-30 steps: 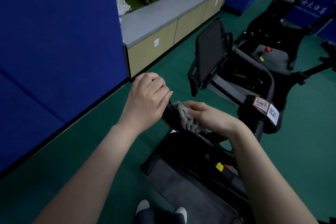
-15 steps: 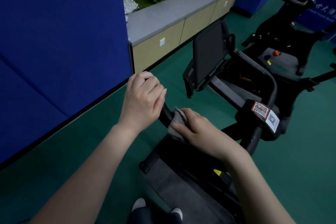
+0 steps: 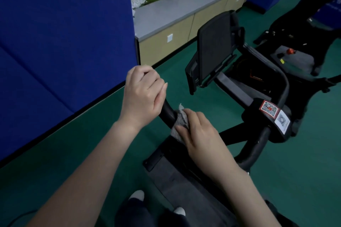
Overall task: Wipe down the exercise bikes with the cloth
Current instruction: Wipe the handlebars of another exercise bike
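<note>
while left hand (image 3: 144,96) grips black handlebar (image 3: 167,111) mid-frame, right hand (image 3: 198,134) presses grey cloth (image 3: 180,125) round it, blue wall (image 3: 64,33) close at left, open green floor (image 3: 295,171) lower right, qr stickers (image 3: 275,114) on bike (image 3: 258,97), "hanma"-ish logo barely readable

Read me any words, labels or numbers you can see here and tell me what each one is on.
"HANMA", uncertain, small orange print on the bike frame.
Two QR stickers on the handlebar clamp: text too small to read.
White lettering on the blue banner: too blurred to read.

You're in dim, flat light, brightest at twelve o'clock, soft shadows, slight blur throughout, wide-angle bending at the edges.
</note>
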Demonstrator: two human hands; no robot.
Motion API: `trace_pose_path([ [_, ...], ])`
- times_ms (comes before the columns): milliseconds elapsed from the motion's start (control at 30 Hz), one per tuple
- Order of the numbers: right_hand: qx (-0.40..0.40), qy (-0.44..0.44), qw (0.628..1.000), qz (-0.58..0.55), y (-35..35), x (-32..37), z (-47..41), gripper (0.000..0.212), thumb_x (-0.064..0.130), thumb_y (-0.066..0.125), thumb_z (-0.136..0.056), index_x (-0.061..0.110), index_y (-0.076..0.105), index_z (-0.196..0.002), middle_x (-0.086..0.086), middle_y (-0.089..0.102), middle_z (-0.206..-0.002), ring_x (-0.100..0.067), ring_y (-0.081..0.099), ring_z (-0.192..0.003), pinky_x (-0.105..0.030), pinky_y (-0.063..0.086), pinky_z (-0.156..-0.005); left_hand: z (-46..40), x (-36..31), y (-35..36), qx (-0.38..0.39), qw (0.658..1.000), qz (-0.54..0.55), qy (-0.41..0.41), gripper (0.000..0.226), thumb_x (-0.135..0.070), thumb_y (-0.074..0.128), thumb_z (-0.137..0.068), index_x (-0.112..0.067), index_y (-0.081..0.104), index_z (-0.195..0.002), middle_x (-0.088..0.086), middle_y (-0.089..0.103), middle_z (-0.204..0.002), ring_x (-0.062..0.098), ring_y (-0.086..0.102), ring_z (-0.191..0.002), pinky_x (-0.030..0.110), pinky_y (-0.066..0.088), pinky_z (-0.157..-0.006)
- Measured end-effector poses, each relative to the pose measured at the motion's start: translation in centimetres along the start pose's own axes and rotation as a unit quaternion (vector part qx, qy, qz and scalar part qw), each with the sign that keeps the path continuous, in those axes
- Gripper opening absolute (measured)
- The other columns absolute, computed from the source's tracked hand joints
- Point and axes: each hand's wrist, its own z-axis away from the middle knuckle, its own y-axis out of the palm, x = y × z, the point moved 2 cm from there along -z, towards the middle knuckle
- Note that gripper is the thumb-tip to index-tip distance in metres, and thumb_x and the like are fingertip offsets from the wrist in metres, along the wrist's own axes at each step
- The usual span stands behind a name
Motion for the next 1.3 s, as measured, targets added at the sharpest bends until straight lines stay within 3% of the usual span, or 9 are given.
trace_pose_path([
  [167, -0.06, 0.067, 0.995, 0.037, 0.1, -1.1, 2.9, 0.048, 0.042, 0.037, -0.096, 0.008, 0.054, -0.125, -0.007, 0.059, -0.098, -0.028, 0.059, -0.087, -0.038, 0.052, -0.076, 0.0, 0.5, 0.2, -0.014, 0.999, 0.026, 0.026, 0.029, -0.012, 0.05, -0.093, -0.004, 0.062, -0.068, 0.007, 0.063, -0.073, 0.024, 0.048, -0.094, 0.036, 0.037, -0.084],
  [533, -0.238, 0.24, 0.938, 0.076, 3.0, 2.1, 4.1, 0.037, 0.03, 0.041, -0.095, 0.012, 0.053, -0.126, -0.001, 0.058, -0.117, -0.023, 0.045, -0.108, -0.032, 0.032, -0.091, 0.1, 1.3, 0.4, -0.005, 0.993, 0.092, 0.074, 0.027, -0.014, 0.051, -0.094, -0.006, 0.063, -0.071, 0.005, 0.063, -0.075, 0.024, 0.047, -0.097, 0.037, 0.035, -0.091],
  [667, -0.349, 0.306, 0.884, 0.059, 3.3, 2.8, 6.1, 0.036, 0.023, 0.044, -0.095, 0.008, 0.054, -0.126, -0.001, 0.059, -0.114, -0.022, 0.043, -0.107, -0.036, 0.037, -0.096, 0.2, 1.7, 0.6, -0.017, 0.99, 0.104, 0.092, 0.026, -0.013, 0.053, -0.093, -0.006, 0.063, -0.07, 0.005, 0.062, -0.074, 0.023, 0.047, -0.098, 0.036, 0.033, -0.091],
  [800, -0.48, 0.296, 0.823, -0.063, 5.1, 7.3, 6.6, 0.035, 0.024, 0.045, -0.095, 0.014, 0.053, -0.128, 0.013, 0.051, -0.118, -0.01, 0.047, -0.11, -0.017, 0.035, -0.098, 0.1, 1.8, 0.8, -0.032, 0.987, 0.123, 0.098, 0.024, -0.012, 0.055, -0.09, -0.006, 0.062, -0.068, 0.005, 0.063, -0.073, 0.024, 0.046, -0.097, 0.037, 0.033, -0.089],
  [933, -0.518, 0.397, 0.688, -0.318, 9.1, 10.2, 5.8, 0.027, 0.021, 0.065, -0.09, 0.032, 0.056, -0.113, 0.019, 0.066, -0.107, 0.003, 0.061, -0.102, -0.01, 0.045, -0.084, 0.2, 1.9, 0.8, -0.03, 0.985, 0.129, 0.108, 0.023, -0.012, 0.056, -0.09, -0.006, 0.063, -0.069, 0.005, 0.064, -0.075, 0.024, 0.046, -0.097, 0.038, 0.033, -0.089],
  [1000, -0.507, 0.446, 0.637, -0.372, 10.7, 9.9, 5.5, 0.035, 0.01, 0.071, -0.082, 0.03, 0.055, -0.105, 0.015, 0.069, -0.098, -0.001, 0.064, -0.095, -0.017, 0.05, -0.082, 0.2, 1.9, 0.9, -0.027, 0.985, 0.13, 0.114, 0.023, -0.013, 0.056, -0.091, -0.006, 0.063, -0.07, 0.005, 0.063, -0.075, 0.024, 0.046, -0.097, 0.038, 0.034, -0.089],
  [1067, -0.47, 0.484, 0.617, -0.405, 11.8, 9.0, 4.7, 0.038, 0.011, 0.078, -0.075, 0.027, 0.053, -0.1, 0.004, 0.07, -0.093, -0.012, 0.068, -0.09, -0.041, 0.055, -0.084, 0.3, 2.0, 0.9, -0.021, 0.984, 0.134, 0.116, 0.024, -0.013, 0.055, -0.091, -0.007, 0.063, -0.07, 0.005, 0.063, -0.075, 0.024, 0.046, -0.098, 0.039, 0.035, -0.09],
  [1133, -0.45, 0.492, 0.616, -0.42, 12.2, 8.2, 3.2, 0.041, 0.012, 0.083, -0.07, 0.024, 0.052, -0.094, -0.003, 0.071, -0.085, -0.02, 0.069, -0.083, -0.051, 0.055, -0.079, 0.3, 2.0, 0.8, -0.018, 0.984, 0.136, 0.117, 0.024, -0.013, 0.054, -0.092, -0.007, 0.063, -0.071, 0.005, 0.063, -0.076, 0.024, 0.046, -0.098, 0.04, 0.035, -0.09],
  [1300, -0.496, 0.424, 0.588, -0.477, 11.1, 7.8, -0.9, 0.032, 0.005, 0.081, -0.072, 0.009, 0.051, -0.083, -0.01, 0.068, -0.077, -0.017, 0.066, -0.07, -0.035, 0.055, -0.068, 0.4, 2.1, 0.9, -0.008, 0.984, 0.129, 0.125, 0.023, -0.015, 0.053, -0.093, -0.006, 0.064, -0.074, 0.006, 0.064, -0.079, 0.025, 0.046, -0.099, 0.04, 0.035, -0.09],
])
